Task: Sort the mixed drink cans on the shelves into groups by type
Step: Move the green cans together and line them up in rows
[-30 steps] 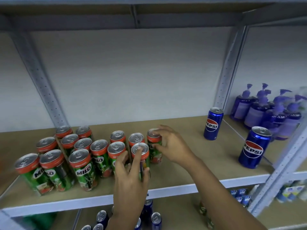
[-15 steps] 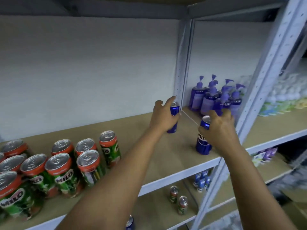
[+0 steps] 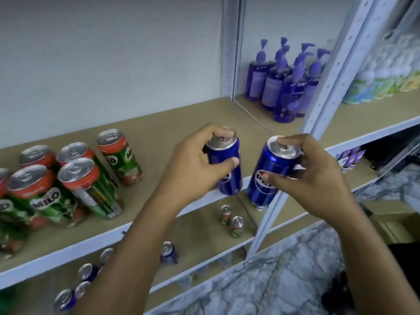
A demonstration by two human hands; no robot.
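My left hand [image 3: 195, 169] grips a blue Pepsi can [image 3: 227, 164] near its top and holds it in the air in front of the shelf edge. My right hand [image 3: 311, 176] grips a second blue Pepsi can [image 3: 268, 176], tilted, just to the right of the first. Several green and red Milo cans [image 3: 75, 183] stand grouped at the left of the upper shelf [image 3: 159, 201]; one Milo can [image 3: 120, 155] stands a little apart. On the lower shelf [image 3: 204, 242] stand two small Milo cans [image 3: 231, 220] and several blue cans [image 3: 169, 252].
A grey metal upright [image 3: 318, 114] divides the shelving just right of my hands. Purple pump bottles [image 3: 284, 83] stand at the back of the right bay, with pale packaged goods [image 3: 381, 80] further right. A marbled floor [image 3: 284, 269] lies below.
My hands left the Milo cans, reached right to the two Pepsi cans, took hold of them and lifted them off the shelf towards me. The view has swung right and down.
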